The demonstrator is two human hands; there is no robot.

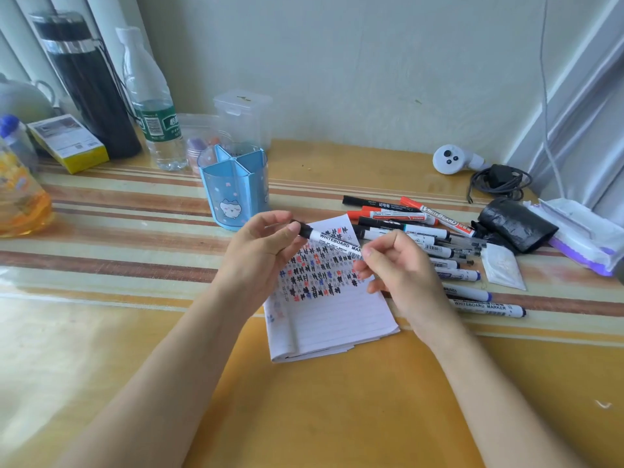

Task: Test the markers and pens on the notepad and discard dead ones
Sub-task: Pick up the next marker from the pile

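- A white marker [332,243] with a black cap is held level above the notepad [332,319]; the left hand [261,253] pinches the capped end, the right hand [400,265] grips the other end with curled fingers.
- The notepad lies flat on the table [304,417] under both hands, its upper lines crowded with black, red and blue test marks, the lower lines blank.
- The hands cover part of those marks and the marker's far end, so its print reads only partly.
- Just right of the notepad lies a pile of pens [422,231], red, black and blue caps overlapping; the ones behind the right hand are hard to tell apart.
- A blue holder [234,190] stands just behind the left hand.
- Further right: a black bag [516,224], a small white packet [503,266], a wipes pack [584,238] cut off by the frame edge.
- Bottles [152,103] and a flask [87,86] line the back left by the wall.
- The near table, front and left, is bare.
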